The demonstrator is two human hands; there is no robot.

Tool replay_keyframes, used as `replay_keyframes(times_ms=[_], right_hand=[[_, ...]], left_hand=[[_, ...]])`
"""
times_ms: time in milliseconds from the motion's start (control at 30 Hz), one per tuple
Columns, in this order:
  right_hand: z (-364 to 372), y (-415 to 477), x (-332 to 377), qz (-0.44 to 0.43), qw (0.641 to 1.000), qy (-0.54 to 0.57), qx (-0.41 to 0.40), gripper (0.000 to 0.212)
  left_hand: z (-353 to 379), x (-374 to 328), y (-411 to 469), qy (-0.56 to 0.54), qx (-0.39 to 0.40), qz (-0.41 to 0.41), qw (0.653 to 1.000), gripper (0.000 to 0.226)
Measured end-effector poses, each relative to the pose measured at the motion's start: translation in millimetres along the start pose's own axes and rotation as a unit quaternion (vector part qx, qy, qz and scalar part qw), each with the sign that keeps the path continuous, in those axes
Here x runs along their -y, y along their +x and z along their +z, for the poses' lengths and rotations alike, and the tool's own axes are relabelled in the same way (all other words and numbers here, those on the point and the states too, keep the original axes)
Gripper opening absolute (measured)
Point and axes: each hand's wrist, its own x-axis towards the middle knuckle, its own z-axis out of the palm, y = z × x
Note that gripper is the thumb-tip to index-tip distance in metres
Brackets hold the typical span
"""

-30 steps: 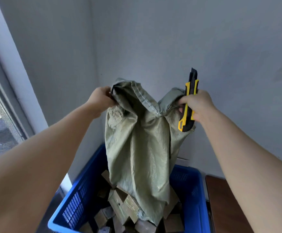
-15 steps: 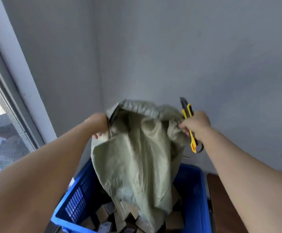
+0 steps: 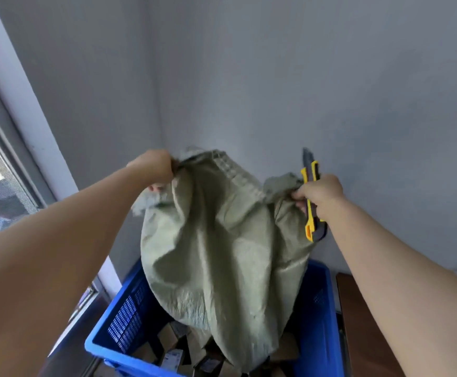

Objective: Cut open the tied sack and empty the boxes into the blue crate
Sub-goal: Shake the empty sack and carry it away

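I hold a pale green woven sack (image 3: pixel 222 262) upside down over the blue crate (image 3: pixel 316 317). My left hand (image 3: pixel 156 167) grips the sack's upper left corner. My right hand (image 3: pixel 321 193) grips the upper right corner together with a yellow and black utility knife (image 3: pixel 311 202), whose tip points up. The sack's lower end hangs into the crate, where several brown cardboard boxes (image 3: pixel 171 342) lie. Whether boxes are still inside the sack is hidden.
The crate stands in a corner between two grey walls (image 3: pixel 276 77). A window frame (image 3: pixel 12 137) runs along the left. A dark brown wooden surface (image 3: pixel 358 322) lies right of the crate.
Both hands dropped with the sack and then came up again, shaking it. The sack billowed wider. The knife stayed in my right hand.
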Motion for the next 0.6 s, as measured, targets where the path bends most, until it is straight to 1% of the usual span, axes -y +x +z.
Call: replay_keyframes(times_ms=[33,67,100,133,167,200,233,267,300,333,367,400,433,500,533,600], right_hand=[[1,-3,0,0.014,1.0,0.008,0.009,0.027],[3,0,0,0.002,1.0,0.016,-0.007,0.026],[3,-2,3,-0.022,0.999,0.018,-0.035,0.024],[2,0,4,-0.043,0.998,0.017,-0.049,0.021],[1,0,4,-0.046,0.998,0.007,-0.043,0.02],[-1,0,1,-0.036,0.999,-0.009,-0.022,0.02],[-3,-3,-2,-0.01,1.0,-0.026,0.012,0.021],[-4,-2,-7,0.002,0.999,-0.035,0.025,0.022],[-6,-4,-8,-0.004,1.0,-0.026,0.006,0.022],[-7,-3,-8,-0.027,0.999,-0.012,-0.034,0.02],[-8,-4,-6,-0.049,0.996,0.008,-0.072,0.019],[-9,-2,-5,-0.062,0.994,0.019,-0.09,0.02],[-9,-5,-1,-0.055,0.995,0.022,-0.086,0.023],[-10,-8,2,-0.031,0.996,0.032,-0.082,0.025],[-10,-7,2,-0.036,0.993,0.047,-0.104,0.025],[-12,-8,8,-0.062,0.986,0.077,-0.135,0.027]], left_hand=[[0,3,-1,0.008,0.03,-0.016,0.999,0.029],[0,3,-1,0.017,0.023,-0.013,1.0,0.029],[0,3,-2,0.029,-0.007,0.007,1.0,0.027],[1,4,-1,0.025,-0.054,0.022,0.998,0.024],[2,6,-2,0.022,-0.06,0.025,0.998,0.023],[5,9,-4,0.019,-0.029,0.014,0.999,0.024],[8,14,-8,0.019,0.019,-0.01,1.0,0.025],[9,19,-10,0.009,0.027,-0.032,0.999,0.026],[8,21,-10,0.002,0.005,-0.037,0.999,0.026],[6,22,-8,-0.007,-0.048,-0.023,0.999,0.023],[4,21,-6,-0.016,-0.123,-0.004,0.992,0.019],[3,20,-3,-0.017,-0.168,0.014,0.986,0.016],[1,18,-2,-0.017,-0.164,0.018,0.986,0.014],[2,20,-5,0.001,-0.103,0.001,0.995,0.016],[2,21,-6,0.0,-0.106,-0.009,0.994,0.015],[-1,22,-4,-0.011,-0.14,-0.005,0.99,0.015]])
